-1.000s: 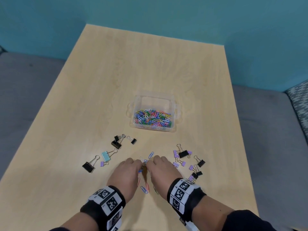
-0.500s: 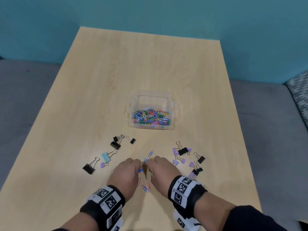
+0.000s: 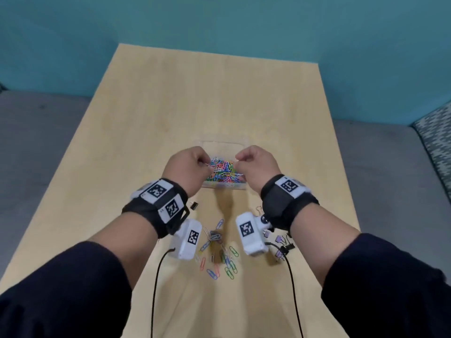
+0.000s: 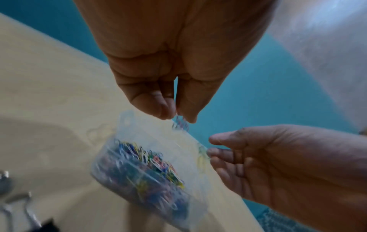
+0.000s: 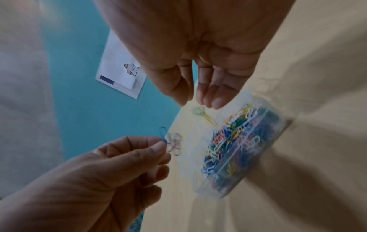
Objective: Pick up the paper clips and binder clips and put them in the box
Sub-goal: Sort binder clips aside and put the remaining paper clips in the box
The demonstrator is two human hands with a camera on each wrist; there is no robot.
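A clear plastic box (image 3: 223, 186) half full of coloured paper clips stands mid-table. Both hands hover over it. My left hand (image 3: 207, 164) pinches a blue and a white paper clip (image 5: 168, 141) between thumb and forefinger above the box's left side (image 4: 125, 119). My right hand (image 5: 195, 103) is over the right side, thumb and fingers parted. A green and a yellow clip (image 5: 200, 113) are just under its fingertips, apart from them. Loose paper clips (image 3: 219, 252) lie on the table near me. Purple and black binder clips (image 3: 280, 245) sit to their right, partly hidden by my wrists.
A small black binder clip (image 3: 194, 205) lies by my left wrist, and larger ones (image 4: 20, 211) show in the left wrist view. The wooden table (image 3: 219, 93) has grey seating on both sides and a teal wall behind. Black camera cables (image 3: 156, 276) trail toward me.
Both hands have lifted from the loose clips at the near edge and moved forward over the box, carrying paper clips. The right fingers have parted.
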